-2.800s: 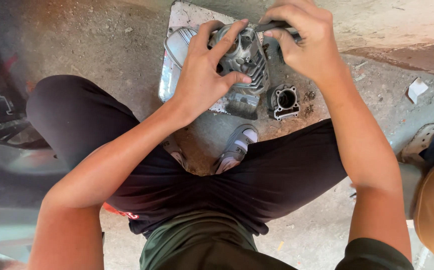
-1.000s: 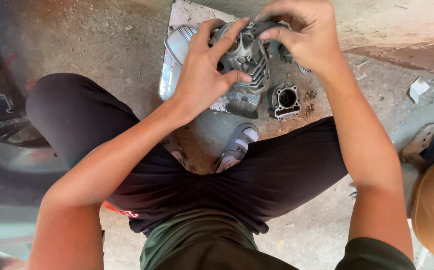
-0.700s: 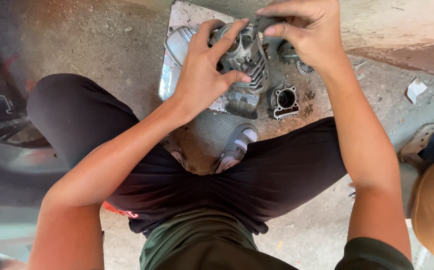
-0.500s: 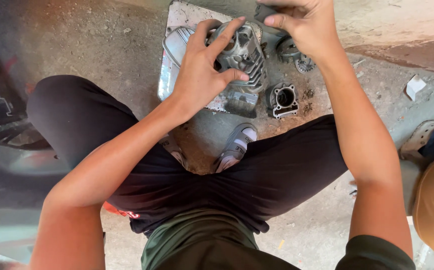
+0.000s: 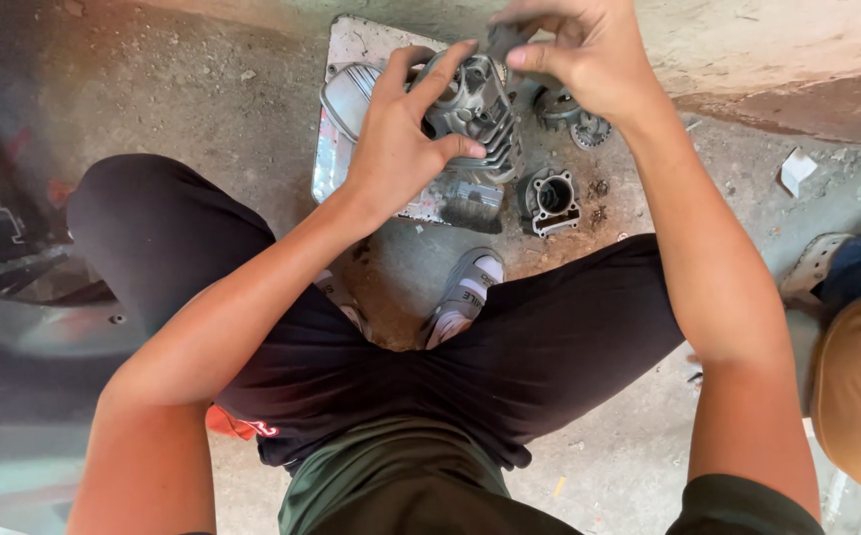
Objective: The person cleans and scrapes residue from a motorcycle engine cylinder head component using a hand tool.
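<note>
At the top centre of the frame the left hand (image 5: 396, 149) grips the finned engine cylinder head (image 5: 475, 109) on a metal tray (image 5: 336, 149), the right hand (image 5: 584, 64) pinching a small dark part (image 5: 503, 40) above it, while a separate cylinder (image 5: 549, 198) and sprocket (image 5: 589, 129) lie loose on the floor, so disassembly looks partway along.

The finned metal engine cylinder head (image 5: 475, 114) is dull grey with darker grime in the fins, and it sits on a pale silvery metal sheet (image 5: 343, 59) with reddish smudges. The small cylinder part (image 5: 549, 198) beside it is dark grey, almost black inside. Floor (image 5: 203, 89) is dusty brown-grey concrete, the shorts (image 5: 510, 347) are black, the shoe (image 5: 465, 297) grey with white stripes.
</note>
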